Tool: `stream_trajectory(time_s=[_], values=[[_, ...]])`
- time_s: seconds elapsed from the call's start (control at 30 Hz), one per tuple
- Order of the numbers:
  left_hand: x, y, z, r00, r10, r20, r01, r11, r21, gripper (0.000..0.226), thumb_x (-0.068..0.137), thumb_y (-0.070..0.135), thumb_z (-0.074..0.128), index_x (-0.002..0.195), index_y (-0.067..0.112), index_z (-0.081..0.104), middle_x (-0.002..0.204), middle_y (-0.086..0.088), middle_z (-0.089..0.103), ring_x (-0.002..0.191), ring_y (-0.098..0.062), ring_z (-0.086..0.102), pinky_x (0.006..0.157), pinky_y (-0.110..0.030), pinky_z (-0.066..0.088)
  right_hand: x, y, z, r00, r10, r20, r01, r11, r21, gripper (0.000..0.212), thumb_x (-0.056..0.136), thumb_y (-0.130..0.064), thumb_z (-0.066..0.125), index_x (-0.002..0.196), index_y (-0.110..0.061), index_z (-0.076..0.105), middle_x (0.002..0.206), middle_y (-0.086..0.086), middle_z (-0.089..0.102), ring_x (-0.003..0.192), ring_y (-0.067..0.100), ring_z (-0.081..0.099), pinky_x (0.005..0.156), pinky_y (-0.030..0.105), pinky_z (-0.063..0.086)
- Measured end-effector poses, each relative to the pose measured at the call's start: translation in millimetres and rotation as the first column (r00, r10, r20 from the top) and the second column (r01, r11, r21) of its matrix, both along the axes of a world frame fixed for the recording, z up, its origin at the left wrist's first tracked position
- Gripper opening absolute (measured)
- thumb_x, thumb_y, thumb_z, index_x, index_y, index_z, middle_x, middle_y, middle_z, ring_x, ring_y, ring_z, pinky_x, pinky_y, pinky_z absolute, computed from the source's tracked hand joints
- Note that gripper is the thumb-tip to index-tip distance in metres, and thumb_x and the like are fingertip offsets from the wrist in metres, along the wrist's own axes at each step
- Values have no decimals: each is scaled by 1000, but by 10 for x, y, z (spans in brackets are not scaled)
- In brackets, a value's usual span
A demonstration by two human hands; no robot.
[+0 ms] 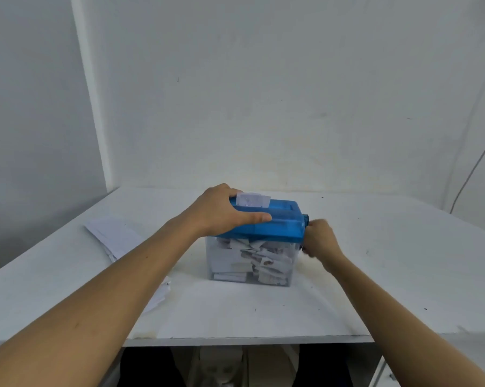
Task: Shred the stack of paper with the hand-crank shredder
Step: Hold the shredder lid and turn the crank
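In the head view, the hand-crank shredder stands upright near the middle of the white table, a little toward its far side. Its blue top is a long block whose long axis runs left to right, the right end sitting slightly nearer than the left. The feed slot follows that axis. The crank points out to the right, and only its round blue hub shows clearly.

A sheet of paper stands upright in the slot toward the left end, with only its top strip above the blue. Below, the clear bin is packed most of the way up with shreds.

The left hand clasps the left end of the blue top: palm on it, fingers curled over the far edge, thumb stretched along the near edge. The right hand, slightly blurred, is at the right end just below the hub, its fingers curled closed round the crank handle, which they mostly hide.

The stack of paper lies flat to the left of the shredder, apart from it. Its long axis runs from far left to near right, and the left forearm crosses over its near end.
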State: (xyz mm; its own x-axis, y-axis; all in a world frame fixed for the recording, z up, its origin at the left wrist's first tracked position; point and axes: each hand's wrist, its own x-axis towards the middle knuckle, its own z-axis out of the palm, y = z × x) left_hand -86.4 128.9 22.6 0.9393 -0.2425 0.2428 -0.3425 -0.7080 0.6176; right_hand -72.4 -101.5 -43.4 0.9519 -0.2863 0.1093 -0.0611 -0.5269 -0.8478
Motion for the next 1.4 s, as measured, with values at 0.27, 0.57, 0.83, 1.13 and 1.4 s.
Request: stream_trajectory(time_s=[0.27,0.57,0.83,1.13,1.4], values=[[60,-20,18,993,119,16,-120,965,233,119,39,104,41,136,37,58,132,11,55,120,-21,50,104,-47,33,-725,-91,161,990,136,35,-131,986,-105,56,103,-33,47,63,2,66,55,10,68,42,13,57,52,27,48],[63,-84,77,993,114,20,-116,959,259,114,56,97,53,146,28,50,125,12,48,124,-19,46,108,-46,34,-517,-141,624,984,101,149,-99,995,-23,37,88,-21,61,55,-3,57,44,7,55,38,15,48,52,28,41],[-5,-100,55,1000,-7,-2,7,988,155,108,56,86,69,144,25,52,124,15,51,116,-13,52,103,-37,46,9,-65,965,979,-73,189,41,985,166,28,90,-26,57,66,-10,55,54,1,54,37,12,48,46,23,38],[41,-122,-3,999,-27,25,23,986,166,97,59,91,66,136,33,58,108,22,45,112,-14,50,102,-40,47,144,-168,52,998,-42,-44,37,993,-113,21,97,-3,51,77,-9,52,74,8,57,58,17,49,48,27,39],[35,-120,-11,1000,-2,19,-2,981,192,102,58,96,58,140,36,54,115,15,46,118,-16,47,105,-44,46,123,-203,135,989,49,-138,-76,978,-193,6,96,-8,60,91,-10,59,84,8,64,66,17,58,54,25,47]])
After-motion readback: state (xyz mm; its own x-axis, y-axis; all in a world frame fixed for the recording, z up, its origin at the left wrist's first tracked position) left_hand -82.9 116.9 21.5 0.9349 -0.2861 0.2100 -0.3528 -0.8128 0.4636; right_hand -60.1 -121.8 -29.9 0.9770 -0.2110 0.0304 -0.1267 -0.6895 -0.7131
